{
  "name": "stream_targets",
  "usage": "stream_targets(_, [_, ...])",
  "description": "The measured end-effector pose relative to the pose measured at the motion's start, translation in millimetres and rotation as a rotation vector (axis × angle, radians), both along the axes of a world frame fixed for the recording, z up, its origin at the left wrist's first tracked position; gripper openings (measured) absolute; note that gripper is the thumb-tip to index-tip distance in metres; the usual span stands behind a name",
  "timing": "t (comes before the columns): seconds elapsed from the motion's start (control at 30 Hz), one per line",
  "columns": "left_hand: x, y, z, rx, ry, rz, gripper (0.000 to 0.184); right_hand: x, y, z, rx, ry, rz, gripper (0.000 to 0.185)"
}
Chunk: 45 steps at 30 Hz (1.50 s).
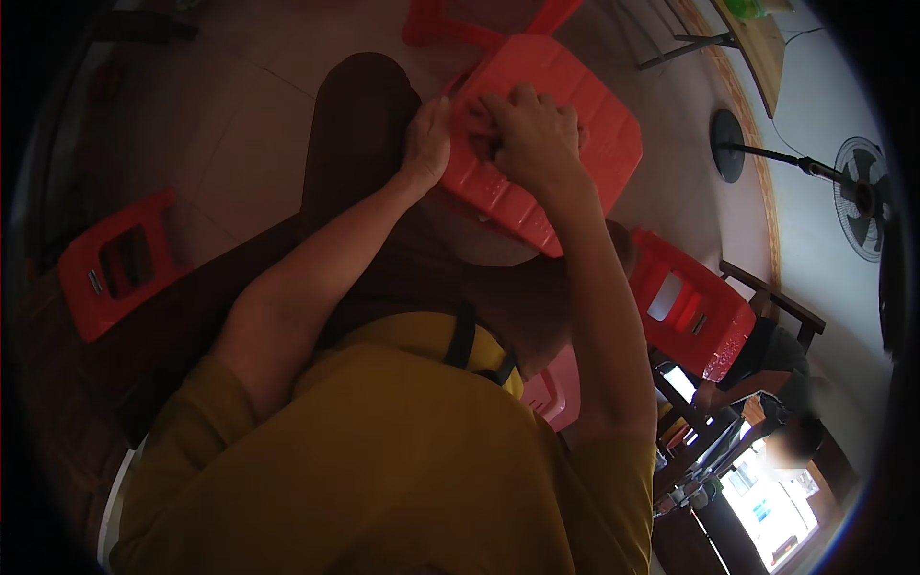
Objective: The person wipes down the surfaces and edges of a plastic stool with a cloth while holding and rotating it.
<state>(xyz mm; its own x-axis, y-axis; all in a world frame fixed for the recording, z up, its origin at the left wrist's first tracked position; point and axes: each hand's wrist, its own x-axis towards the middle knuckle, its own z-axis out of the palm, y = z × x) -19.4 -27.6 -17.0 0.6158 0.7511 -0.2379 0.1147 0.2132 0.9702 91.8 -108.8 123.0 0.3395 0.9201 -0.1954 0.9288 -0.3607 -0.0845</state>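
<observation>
A red plastic stool [609, 144] lies at the upper middle, in front of my knees, with small shiny droplets near its lower edge. My left hand [428, 146] rests against the stool's left edge, its fingers stretched out and holding nothing. On the stool's top is my right hand [537, 139], with its fingers curled downward. Whatever lies under those fingers is hidden. Beside the right hand, between the two hands, is a dark patch on the red surface, too dim to make out.
Another red stool [110, 259] stands at the left. A wet red stool [695, 307] and a pink one [556, 388] are at the right. A standing fan [862, 196] is by the wall, below a wooden table [762, 48]. A person [781, 369] sits at lower right.
</observation>
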Motion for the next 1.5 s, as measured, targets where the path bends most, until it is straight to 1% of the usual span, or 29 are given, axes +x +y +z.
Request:
stream_targets(0.07, [0,-3,8,0.025,-0.035,0.047,0.043,-4,14,-15,-0.101,-0.041,0.011,0.042])
stream_targets(0.2, [-1,-2,4,0.061,0.018,0.029,0.041,4,13,-13,-0.126,-0.058,0.003,0.044])
stream_targets(0.27, [-3,-2,-3,0.065,0.056,0.006,0.041,9,2,-8,-0.118,-0.040,-0.022,0.038])
stream_targets(0.3, [-3,-2,-1,0.097,0.094,-0.005,0.041,9,-4,-6,-0.121,-0.035,-0.019,0.038])
stream_targets(0.33, [-3,-1,2,0.130,0.130,-0.019,0.041,9,-10,-3,-0.159,-0.036,-0.045,0.039])
stream_targets(0.4, [-3,-1,3,0.109,0.125,-0.017,0.042,8,-24,0,-0.204,-0.035,-0.076,0.040])
stream_targets(0.47, [-2,-2,4,0.089,0.119,-0.025,0.043,6,-39,2,-0.264,0.020,-0.202,0.041])
stream_targets(0.5, [-1,0,7,0.073,0.133,-0.025,0.043,4,-48,2,-0.268,0.021,-0.215,0.041])
stream_targets(0.57, [0,-2,7,0.052,0.138,-0.036,0.044,0,-69,-3,-0.195,0.090,-0.228,0.041])
stream_targets(0.63, [0,-1,2,0.161,0.128,0.003,0.043,-21,-77,-1,-0.170,0.064,-0.214,0.040])
stream_targets(0.7, [4,-2,-1,0.152,0.104,0.026,0.042,-39,-76,-2,-0.138,0.044,-0.198,0.039])
stream_targets(0.77, [3,-1,-3,0.143,0.091,0.046,0.041,-52,-76,-3,-0.181,0.059,-0.234,0.047])
stream_targets(0.87, [0,4,-9,0.185,0.116,-0.001,0.038,-63,-88,-5,-0.138,0.085,-0.218,0.047])
stream_targets(0.93, [0,7,-10,0.141,0.111,-0.036,0.046,-71,-91,-4,-0.143,0.099,-0.227,0.048])
stream_targets(1.0, [-3,5,-9,0.116,0.090,-0.045,0.046,-77,-95,-1,-0.142,0.097,-0.232,0.048])
stream_targets(1.07, [4,7,-4,0.118,0.041,-0.030,0.045,-80,-101,-3,-0.103,0.199,-0.212,0.052])
stream_targets(1.1, [3,5,-7,0.115,0.035,-0.021,0.045,-82,-105,-6,-0.088,0.177,-0.206,0.052])
stream_targets(1.17, [6,5,-5,0.108,0.034,-0.013,0.045,-90,-116,-15,-0.087,0.327,-0.143,0.056])
stream_targets(1.23, [0,1,0,0.159,0.017,0.004,0.044,-88,-115,-6,-0.048,0.343,-0.159,0.057])
stream_targets(1.3, [-7,2,-4,0.168,0.080,-0.021,0.045,-93,-128,2,-0.026,0.373,-0.184,0.058])
stream_targets(1.37, [1,8,-2,0.210,0.086,-0.034,0.045,-79,-132,8,0.020,0.293,-0.292,0.057])
stream_targets(1.43, [-2,8,-4,0.081,0.108,-0.125,0.043,-69,-143,10,0.016,0.263,-0.325,0.056])
stream_targets(1.47, [-3,6,-3,0.091,0.093,-0.112,0.043,-63,-148,10,0.009,0.242,-0.361,0.055])
stream_targets(1.5, [-3,3,-1,0.076,0.096,-0.099,0.044,-56,-152,7,0.023,0.225,-0.345,0.055])
